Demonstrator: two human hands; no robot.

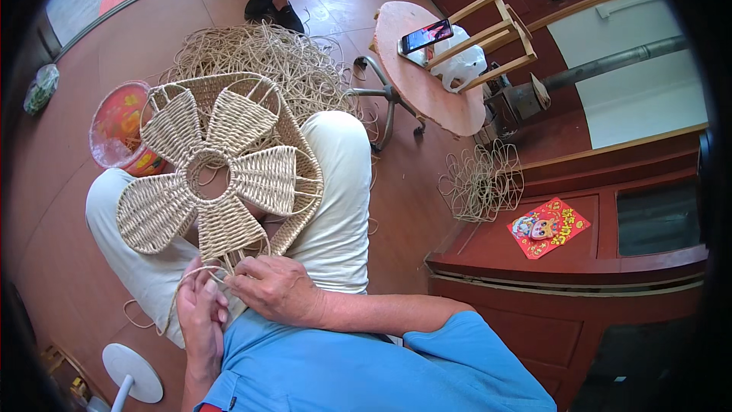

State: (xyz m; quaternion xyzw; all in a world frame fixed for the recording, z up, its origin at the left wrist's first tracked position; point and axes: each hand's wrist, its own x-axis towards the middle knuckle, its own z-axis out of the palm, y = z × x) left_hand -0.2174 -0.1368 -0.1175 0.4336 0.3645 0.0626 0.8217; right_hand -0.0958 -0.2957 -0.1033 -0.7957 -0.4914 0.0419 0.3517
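right hand (276,290): grip is pinching pale twisted cord (200,268) between thumb and fingers, just below the panel. left hand (201,309): fingers are curling beside the same cord; whether its grip is closing on it, cannot tell.

flower-shaped woven panel (263,181): one, five petals around a central ring; is lying across the lap over pale trousers (335,214), its lower petal pointing toward the hands. several petals are showing bare bars at their outer ends. a braided polygonal rim (306,156) is running around the upper and right petals.

floral basin (99,122): one, red; is standing just beside the panel, left. cord heap (252,53): large, loose; is lying on the floor beyond. black shoes (274,14): another person's; are resting behind the heap.

worktop (457,113): round, pink; is carrying a smartphone (427,36), a white plastic bag (461,61) and a wooden stool frame (488,37). cord coil (484,183): one; is lying near the red panelling (488,248).
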